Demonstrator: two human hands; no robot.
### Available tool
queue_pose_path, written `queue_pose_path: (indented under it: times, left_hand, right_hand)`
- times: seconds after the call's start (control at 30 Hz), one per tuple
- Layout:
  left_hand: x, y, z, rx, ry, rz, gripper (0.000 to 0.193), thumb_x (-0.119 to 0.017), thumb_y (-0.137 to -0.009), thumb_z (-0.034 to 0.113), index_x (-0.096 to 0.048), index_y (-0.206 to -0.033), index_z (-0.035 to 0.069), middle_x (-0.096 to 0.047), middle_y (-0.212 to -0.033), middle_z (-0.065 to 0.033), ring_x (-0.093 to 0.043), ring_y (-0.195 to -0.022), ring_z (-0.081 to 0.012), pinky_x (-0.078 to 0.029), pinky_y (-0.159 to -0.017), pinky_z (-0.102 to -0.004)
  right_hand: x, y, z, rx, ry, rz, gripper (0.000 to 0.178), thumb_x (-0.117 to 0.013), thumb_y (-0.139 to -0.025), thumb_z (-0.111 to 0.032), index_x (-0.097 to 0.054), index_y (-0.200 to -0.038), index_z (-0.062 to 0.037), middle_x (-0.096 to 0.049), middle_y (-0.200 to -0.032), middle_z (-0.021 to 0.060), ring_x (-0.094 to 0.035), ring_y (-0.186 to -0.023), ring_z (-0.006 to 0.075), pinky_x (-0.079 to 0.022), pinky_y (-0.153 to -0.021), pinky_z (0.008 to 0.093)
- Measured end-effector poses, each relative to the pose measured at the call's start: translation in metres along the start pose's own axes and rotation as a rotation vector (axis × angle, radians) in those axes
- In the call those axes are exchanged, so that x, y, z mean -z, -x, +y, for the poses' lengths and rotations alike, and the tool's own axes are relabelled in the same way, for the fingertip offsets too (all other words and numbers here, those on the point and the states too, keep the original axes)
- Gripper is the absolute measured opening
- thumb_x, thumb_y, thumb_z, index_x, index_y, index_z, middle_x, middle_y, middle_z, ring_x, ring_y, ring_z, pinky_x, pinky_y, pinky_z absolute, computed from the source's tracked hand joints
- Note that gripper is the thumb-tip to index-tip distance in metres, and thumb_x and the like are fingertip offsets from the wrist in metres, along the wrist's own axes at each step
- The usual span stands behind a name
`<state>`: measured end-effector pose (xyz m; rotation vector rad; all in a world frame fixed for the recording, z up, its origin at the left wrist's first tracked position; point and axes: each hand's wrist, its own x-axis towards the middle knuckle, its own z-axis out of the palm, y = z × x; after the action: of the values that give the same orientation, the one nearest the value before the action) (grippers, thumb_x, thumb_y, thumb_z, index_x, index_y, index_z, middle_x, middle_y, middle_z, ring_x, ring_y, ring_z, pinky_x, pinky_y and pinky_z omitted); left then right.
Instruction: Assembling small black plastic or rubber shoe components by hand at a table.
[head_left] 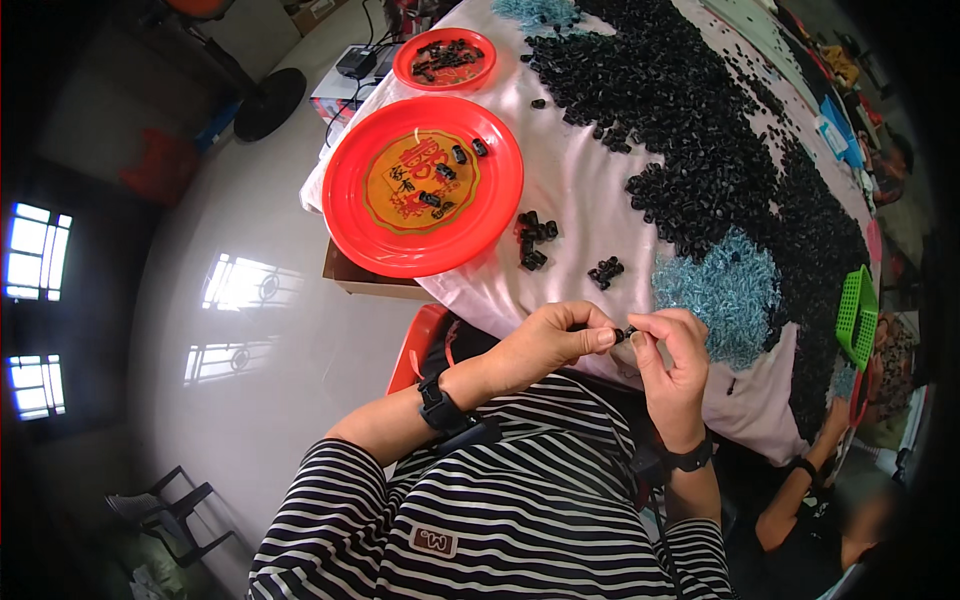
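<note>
Over the table's near edge, my left hand (560,345) and my right hand (672,355) meet, each closed in a pinch. Between their fingertips is a small black plastic piece (622,335), gripped from both sides; its exact kind is too small to make out. Just beyond my hands lies a little cluster of black pieces (605,271), with another cluster (536,240) to its left. A heap of clear bluish plastic pieces (725,300) sits beside my right hand. Farther off spreads a large pile of black pieces (690,120).
A large red plate (345,190) with several black pieces stands at the table's left edge, a smaller red plate (403,62) behind it. A green basket (856,318) is on the right. A co-worker's arm (800,490) reaches in at lower right. A red chair (412,350) stands by the table.
</note>
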<state>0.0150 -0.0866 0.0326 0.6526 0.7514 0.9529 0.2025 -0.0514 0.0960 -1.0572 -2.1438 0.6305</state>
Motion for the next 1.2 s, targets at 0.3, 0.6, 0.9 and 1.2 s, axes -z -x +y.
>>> queue_pose_path:
  times: [0.3, 0.6, 0.9, 1.2]
  left_hand:
    - [0.000, 0.001, -0.001, 0.012, -0.014, 0.023, 0.025, -0.069, -0.097, 0.028, -0.067, -0.104, 0.004, -0.059, -0.083, 0.0069, -0.044, -0.068, -0.0006, -0.034, -0.058, -0.0175]
    - [-0.004, 0.003, 0.003, 0.015, 0.037, 0.071, 0.023, -0.071, -0.095, 0.026, -0.068, -0.101, 0.005, -0.062, -0.083, 0.0044, -0.046, -0.066, -0.0015, -0.034, -0.056, -0.0172]
    - [-0.007, 0.001, -0.001, 0.073, 0.192, 0.111, 0.019, -0.073, -0.093, 0.025, -0.070, -0.097, 0.006, -0.060, -0.079, 0.0048, -0.043, -0.061, -0.0021, -0.031, -0.054, -0.0177]
    - [-0.011, 0.004, 0.009, 0.120, 0.184, 0.053, 0.019, -0.071, -0.095, 0.026, -0.069, -0.096, 0.007, -0.058, -0.078, 0.0061, -0.042, -0.061, -0.0007, -0.031, -0.054, -0.0178]
  right_hand:
    - [-0.001, 0.002, 0.000, -0.012, 0.021, -0.064, 0.016, -0.069, -0.087, 0.000, -0.070, -0.101, -0.0046, -0.062, -0.092, 0.0049, -0.056, -0.090, 0.0205, -0.040, -0.088, 0.0315]
    - [-0.002, 0.002, 0.003, -0.044, 0.029, -0.097, 0.023, -0.068, -0.085, -0.001, -0.070, -0.107, -0.0062, -0.064, -0.088, 0.0042, -0.059, -0.082, 0.0189, -0.036, -0.089, 0.0330]
    - [-0.002, 0.000, -0.010, 0.181, 0.353, -0.099, 0.040, -0.079, -0.076, -0.014, -0.066, -0.113, -0.0062, -0.060, -0.090, 0.0017, -0.060, -0.083, 0.0201, -0.033, -0.096, 0.0443]
    - [-0.006, 0.002, -0.012, 0.242, 0.490, -0.089, 0.037, -0.081, -0.072, -0.015, -0.063, -0.103, -0.0072, -0.055, -0.083, 0.0009, -0.057, -0.079, 0.0187, -0.032, -0.097, 0.0472]
